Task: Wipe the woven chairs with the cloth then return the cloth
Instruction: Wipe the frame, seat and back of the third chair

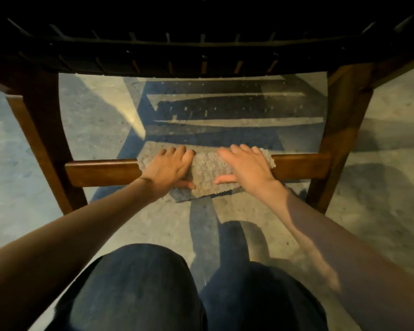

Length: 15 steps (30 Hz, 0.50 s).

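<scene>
Both your hands clasp the grey cloth (207,172) draped over the chair's low wooden crossbar (101,170). Your left hand (169,169) curls round it, thumb beneath; your right hand (245,168) does likewise just beside. The woven seat (201,51) looms above, far side. Bare concrete floor (101,130) lies between the chair legs (46,139).
</scene>
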Each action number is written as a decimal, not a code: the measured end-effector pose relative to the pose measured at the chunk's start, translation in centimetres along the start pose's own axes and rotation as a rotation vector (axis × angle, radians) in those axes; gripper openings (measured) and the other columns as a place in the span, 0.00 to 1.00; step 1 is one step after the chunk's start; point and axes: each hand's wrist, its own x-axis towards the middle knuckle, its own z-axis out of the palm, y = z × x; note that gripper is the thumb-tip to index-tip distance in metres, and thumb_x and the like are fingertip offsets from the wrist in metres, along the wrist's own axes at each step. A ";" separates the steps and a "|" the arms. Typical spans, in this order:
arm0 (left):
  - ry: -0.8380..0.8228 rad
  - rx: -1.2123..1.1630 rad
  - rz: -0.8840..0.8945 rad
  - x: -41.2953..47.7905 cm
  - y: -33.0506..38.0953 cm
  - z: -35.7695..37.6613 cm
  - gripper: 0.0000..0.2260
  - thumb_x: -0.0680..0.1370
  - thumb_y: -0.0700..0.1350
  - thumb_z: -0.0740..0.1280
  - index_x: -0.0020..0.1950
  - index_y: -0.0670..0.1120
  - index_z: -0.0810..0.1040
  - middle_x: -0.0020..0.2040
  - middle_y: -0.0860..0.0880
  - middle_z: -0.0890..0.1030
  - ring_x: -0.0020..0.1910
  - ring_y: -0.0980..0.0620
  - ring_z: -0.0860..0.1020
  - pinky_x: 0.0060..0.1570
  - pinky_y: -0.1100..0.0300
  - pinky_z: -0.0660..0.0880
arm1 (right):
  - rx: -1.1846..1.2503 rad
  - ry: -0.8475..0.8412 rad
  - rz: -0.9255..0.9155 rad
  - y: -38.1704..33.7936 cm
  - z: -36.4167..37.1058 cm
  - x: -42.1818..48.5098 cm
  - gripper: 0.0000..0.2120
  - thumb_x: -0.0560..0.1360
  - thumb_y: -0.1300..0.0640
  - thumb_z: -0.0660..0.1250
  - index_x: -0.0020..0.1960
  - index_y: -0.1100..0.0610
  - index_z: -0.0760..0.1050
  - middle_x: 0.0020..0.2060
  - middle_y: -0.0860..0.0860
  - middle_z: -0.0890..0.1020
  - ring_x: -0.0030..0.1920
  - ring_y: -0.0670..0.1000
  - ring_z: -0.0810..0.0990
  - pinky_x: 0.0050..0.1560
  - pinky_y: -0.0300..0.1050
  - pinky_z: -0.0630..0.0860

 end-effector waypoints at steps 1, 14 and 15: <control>-0.004 -0.034 0.023 1.5 1.9 -0.4 0.32 0.75 0.61 0.65 0.69 0.44 0.58 0.66 0.43 0.67 0.63 0.44 0.69 0.63 0.52 0.65 | -0.009 -0.015 0.035 2.2 0.0 -1.1 0.37 0.68 0.32 0.64 0.70 0.50 0.63 0.61 0.53 0.74 0.63 0.56 0.71 0.58 0.51 0.65; 0.191 0.027 0.164 8.5 11.1 -0.7 0.31 0.76 0.63 0.59 0.70 0.44 0.59 0.64 0.45 0.71 0.57 0.47 0.75 0.52 0.56 0.73 | -0.277 -0.044 0.283 12.2 1.3 -6.4 0.45 0.66 0.25 0.58 0.74 0.49 0.56 0.59 0.53 0.70 0.54 0.52 0.70 0.54 0.45 0.66; 0.218 0.023 0.178 8.4 10.9 -0.3 0.31 0.77 0.64 0.58 0.71 0.44 0.59 0.64 0.45 0.70 0.58 0.47 0.74 0.54 0.56 0.72 | -0.332 -0.010 0.299 11.9 1.8 -6.6 0.46 0.65 0.24 0.58 0.75 0.49 0.57 0.57 0.54 0.71 0.52 0.53 0.71 0.53 0.45 0.67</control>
